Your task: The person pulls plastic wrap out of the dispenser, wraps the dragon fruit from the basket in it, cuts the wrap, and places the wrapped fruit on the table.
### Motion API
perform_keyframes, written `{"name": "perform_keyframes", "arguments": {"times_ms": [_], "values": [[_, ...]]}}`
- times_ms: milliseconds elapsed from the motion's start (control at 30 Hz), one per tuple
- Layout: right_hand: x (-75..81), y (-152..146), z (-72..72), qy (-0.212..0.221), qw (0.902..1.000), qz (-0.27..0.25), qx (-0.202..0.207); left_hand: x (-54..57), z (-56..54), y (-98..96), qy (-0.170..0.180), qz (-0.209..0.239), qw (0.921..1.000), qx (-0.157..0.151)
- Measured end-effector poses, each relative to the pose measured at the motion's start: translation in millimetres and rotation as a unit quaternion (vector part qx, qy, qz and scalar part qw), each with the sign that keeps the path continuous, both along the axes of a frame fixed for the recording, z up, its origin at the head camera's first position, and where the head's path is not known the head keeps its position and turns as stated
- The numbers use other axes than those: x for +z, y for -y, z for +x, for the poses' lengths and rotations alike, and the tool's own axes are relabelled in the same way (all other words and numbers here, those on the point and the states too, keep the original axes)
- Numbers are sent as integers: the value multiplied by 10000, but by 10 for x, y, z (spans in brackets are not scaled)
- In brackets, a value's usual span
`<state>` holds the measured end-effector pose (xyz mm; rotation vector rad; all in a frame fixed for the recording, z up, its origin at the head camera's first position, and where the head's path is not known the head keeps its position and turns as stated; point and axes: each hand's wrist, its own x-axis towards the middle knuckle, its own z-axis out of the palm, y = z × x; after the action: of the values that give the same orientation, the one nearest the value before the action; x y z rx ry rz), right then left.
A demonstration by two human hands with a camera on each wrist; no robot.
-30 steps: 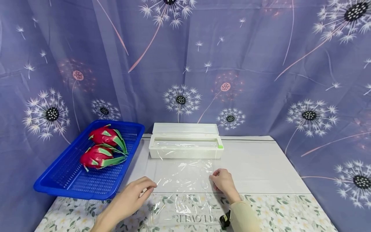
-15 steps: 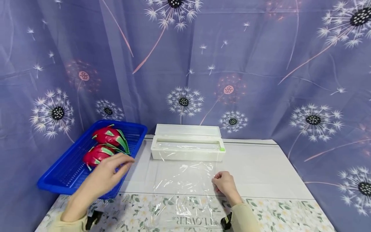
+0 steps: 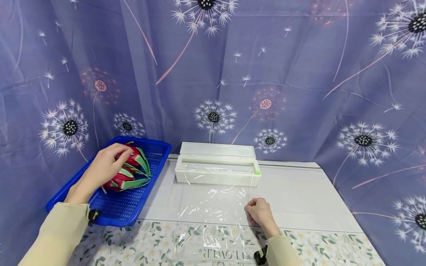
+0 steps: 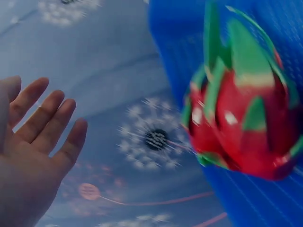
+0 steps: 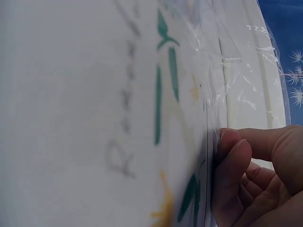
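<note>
Two red dragon fruits with green scales lie in the blue basket (image 3: 134, 210); the upper one (image 3: 141, 159) and the lower one (image 3: 119, 183) are partly covered by my left hand (image 3: 104, 168). That hand hovers over them, fingers loosely extended and holding nothing. In the left wrist view a dragon fruit (image 4: 255, 127) stands apart from the spread fingers (image 4: 47, 120). Clear cling film (image 3: 213, 207) stretches toward me from a white dispenser (image 3: 216, 178) with its lid raised. At the film's right edge, my right hand (image 3: 260, 212) pinches it between thumb and curled index finger.
A white mat (image 3: 296, 199) and a flower-patterned cloth with printed lettering (image 3: 326, 247) cover the table. Behind them hangs a purple dandelion curtain (image 3: 186, 111), which also borders both sides. The basket stands at the left, beside the dispenser.
My left hand has moved left and up, from beside the film to above the dragon fruits in the basket. The right hand stays at the film's edge. The view shifts slightly.
</note>
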<state>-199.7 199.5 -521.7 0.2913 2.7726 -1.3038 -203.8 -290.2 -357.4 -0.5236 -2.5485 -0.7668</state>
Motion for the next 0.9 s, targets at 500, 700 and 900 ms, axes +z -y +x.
{"name": "perform_keyframes", "arguments": {"times_ms": [500, 700, 900], "values": [[17, -9, 37, 56, 9994, -329, 77, -409, -520, 409, 1271, -581, 9897, 309], [23, 4, 39, -37, 9998, -160, 88, -618, -506, 509, 2154, -824, 9727, 265], [1, -7, 7, -23, 10000, -80, 2, -648, -493, 507, 2852, -672, 9554, 379]]}}
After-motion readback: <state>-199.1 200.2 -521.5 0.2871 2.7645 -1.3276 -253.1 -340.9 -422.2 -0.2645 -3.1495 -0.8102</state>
